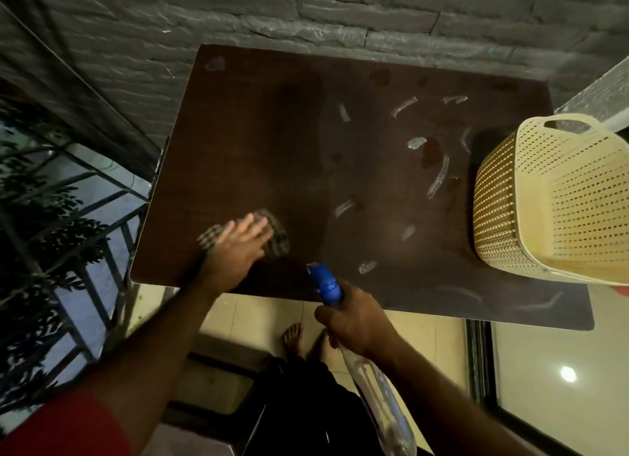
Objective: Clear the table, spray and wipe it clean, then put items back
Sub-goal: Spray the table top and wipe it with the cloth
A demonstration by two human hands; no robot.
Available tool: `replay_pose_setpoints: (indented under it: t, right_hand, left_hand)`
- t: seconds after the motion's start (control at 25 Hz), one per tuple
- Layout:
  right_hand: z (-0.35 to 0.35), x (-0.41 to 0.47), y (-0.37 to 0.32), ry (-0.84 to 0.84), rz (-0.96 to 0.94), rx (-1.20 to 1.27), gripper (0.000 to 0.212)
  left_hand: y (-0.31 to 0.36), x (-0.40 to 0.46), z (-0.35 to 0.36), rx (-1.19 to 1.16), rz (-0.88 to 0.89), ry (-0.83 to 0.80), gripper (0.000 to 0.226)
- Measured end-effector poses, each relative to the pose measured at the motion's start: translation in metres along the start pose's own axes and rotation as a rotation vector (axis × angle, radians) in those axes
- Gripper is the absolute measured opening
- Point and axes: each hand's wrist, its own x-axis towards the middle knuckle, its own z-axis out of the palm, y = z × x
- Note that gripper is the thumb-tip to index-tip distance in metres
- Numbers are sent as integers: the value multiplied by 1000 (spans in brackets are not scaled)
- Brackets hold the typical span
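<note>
The dark brown wooden tabletop [272,142] stands against a grey rough-stone wall [306,9], and I'll take the tabletop as my landmark. It carries wet streaks and pale smears of spray, thickest over its right half.

The person's left hand [238,248] lies flat near the tabletop's near-left corner, fingers spread and straight, pressing a checked cloth [277,232] onto the wood. Both hand and cloth are blurred, so I judge the wiping step to be under way, with the left part of the surface looking duller and drier than the right.

The right hand [354,322] hovers just off the tabletop's near edge, fingers curled round the neck of a clear plastic spray bottle with a blue trigger head [325,283]; the nozzle points in over the wood. I cannot tell whether a finger is on the trigger.

A cream perforated plastic basket [544,200] sits at the tabletop's right side, overhanging its right edge; what it holds is hidden from here.

Next, I'd say, the cloth needs to travel rightwards across the streaked area, with firm flat pressure and overlapping passes. The basket will have to be lifted or shifted to reach the wood beneath it. Putting items back comes only after that.
</note>
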Motion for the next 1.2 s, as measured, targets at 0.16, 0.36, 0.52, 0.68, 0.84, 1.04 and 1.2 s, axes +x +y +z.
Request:
replay_pose_setpoints:
  t: [0.16, 0.36, 0.52, 0.68, 0.84, 1.04, 1.2]
  right_hand:
    - [0, 12, -4, 81, -11, 60, 54]
    - [-1, 6, -10, 98, -18, 62, 66]
    - [-1, 15, -7, 117, -9, 70, 68]
    - [-1, 20, -12, 128, -17, 89, 56]
    - [-8, 19, -23, 153, -75, 115, 33]
    - [-14, 13, -26, 137, -73, 158, 34]
    - [-21, 14, -18, 125, -39, 177, 31]
  left_hand:
    - [43, 59, 6, -3, -128, 29, 43]
    - [62, -45, 29, 56, 299, -39, 44]
    - [-6, 14, -2, 72, -57, 70, 47]
    - [55, 54, 9, 50, -85, 66, 42]
    - [99, -6, 23, 42, 270, -1, 32]
    - [54, -40, 20, 109, 334, -79, 46]
    - [21, 2, 8, 15, 193, -61, 46]
